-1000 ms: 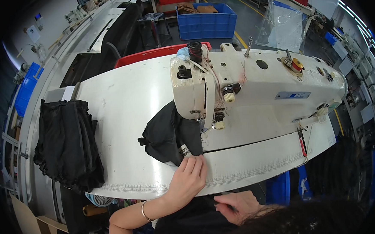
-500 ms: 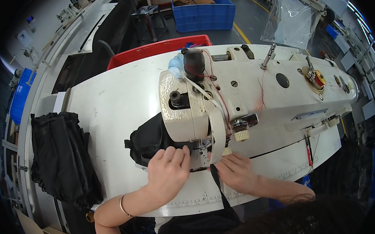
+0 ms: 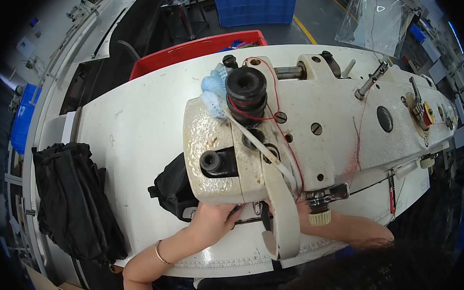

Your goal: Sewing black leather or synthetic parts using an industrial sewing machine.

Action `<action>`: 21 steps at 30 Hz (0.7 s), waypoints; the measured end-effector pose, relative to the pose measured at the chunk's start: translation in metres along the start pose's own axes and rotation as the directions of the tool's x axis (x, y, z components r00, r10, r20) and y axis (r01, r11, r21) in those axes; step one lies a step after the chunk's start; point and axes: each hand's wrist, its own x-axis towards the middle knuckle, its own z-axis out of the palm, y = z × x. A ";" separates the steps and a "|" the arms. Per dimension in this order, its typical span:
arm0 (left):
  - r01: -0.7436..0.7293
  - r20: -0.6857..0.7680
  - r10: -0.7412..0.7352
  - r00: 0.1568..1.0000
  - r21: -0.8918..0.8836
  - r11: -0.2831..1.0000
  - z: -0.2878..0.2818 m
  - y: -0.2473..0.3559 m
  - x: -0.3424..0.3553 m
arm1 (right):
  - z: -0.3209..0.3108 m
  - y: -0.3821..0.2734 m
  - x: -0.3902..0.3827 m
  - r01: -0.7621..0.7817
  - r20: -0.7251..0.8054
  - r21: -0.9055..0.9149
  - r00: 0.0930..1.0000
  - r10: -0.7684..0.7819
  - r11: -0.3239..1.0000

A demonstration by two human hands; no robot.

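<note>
A white sewing machine (image 3: 327,134) stands before me, its head over the work. From under the head's left side sticks out a bunched black fabric piece (image 3: 175,188). My left hand (image 3: 213,219) is closed at the near edge of this piece, fingers curled and their tips partly hidden beneath the head. The machine and its curved white guard (image 3: 284,216) cover most of my right hand (image 3: 304,215), so its fingers do not show. Between the hands, a narrow black strap (image 3: 266,217) runs down past the guard toward the table's near edge.
A folded stack of black fabric (image 3: 76,202) lies at the left of the white table (image 3: 129,119). Red-handled snips (image 3: 391,193) rest at the right. Behind the table are a red bin (image 3: 194,49) and a blue crate (image 3: 255,8). Red thread (image 3: 291,152) runs over the machine.
The view has moved closer over the machine head, which now covers my right hand and the left fingertips. Both hands stay beside the needle area.
</note>
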 end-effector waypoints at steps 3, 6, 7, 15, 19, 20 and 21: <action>-0.143 -0.008 0.149 0.989 0.218 0.965 0.011 -0.001 -0.003 | -0.021 -0.008 0.006 0.034 0.012 -0.098 0.999 -0.033 0.995; -0.097 0.019 0.095 0.995 0.151 0.984 0.005 -0.014 -0.005 | -0.016 -0.017 0.007 0.099 0.050 -0.146 0.994 -0.093 0.984; -0.099 0.019 0.097 0.995 0.150 0.984 0.000 -0.017 -0.007 | -0.015 -0.019 0.007 0.098 0.050 -0.147 0.995 -0.091 0.984; -0.280 0.028 0.296 0.955 0.420 0.863 -0.005 -0.008 -0.004 | -0.001 -0.034 0.017 -0.559 0.552 0.823 0.750 0.365 -0.096; -0.235 0.039 0.241 0.970 0.412 0.880 -0.003 -0.002 -0.006 | -0.007 -0.031 0.021 -0.488 0.401 0.852 0.840 0.365 0.190; -0.225 0.034 0.231 0.972 0.405 0.886 -0.004 -0.001 -0.006 | -0.004 -0.028 0.016 -0.287 0.181 0.560 0.958 0.224 0.777; -0.223 0.034 0.229 0.973 0.406 0.886 -0.006 0.000 -0.005 | -0.003 -0.027 0.013 0.045 0.087 0.002 0.995 -0.045 0.999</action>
